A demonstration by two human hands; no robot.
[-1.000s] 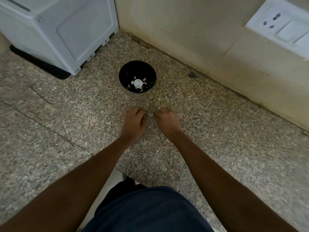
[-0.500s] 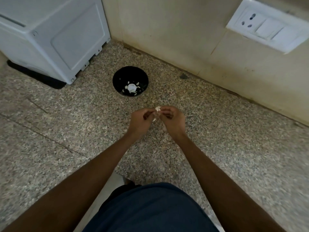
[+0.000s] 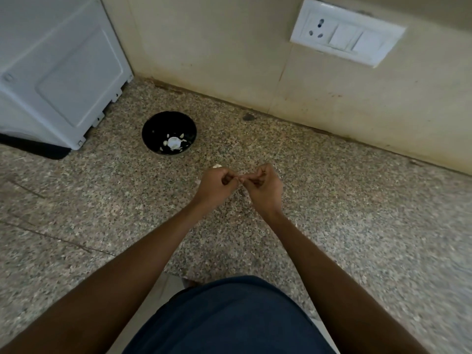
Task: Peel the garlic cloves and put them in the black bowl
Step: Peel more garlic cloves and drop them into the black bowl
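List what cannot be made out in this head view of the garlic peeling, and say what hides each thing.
- Clove: hidden between the pinching fingertips of the left hand and right hand.
- Bowl contents: white bits too small to count or tell peeled cloves from skins.
- Pale scrap on the counter: partly behind the left hand, too small to name.
- White appliance: cut off by the left edge.
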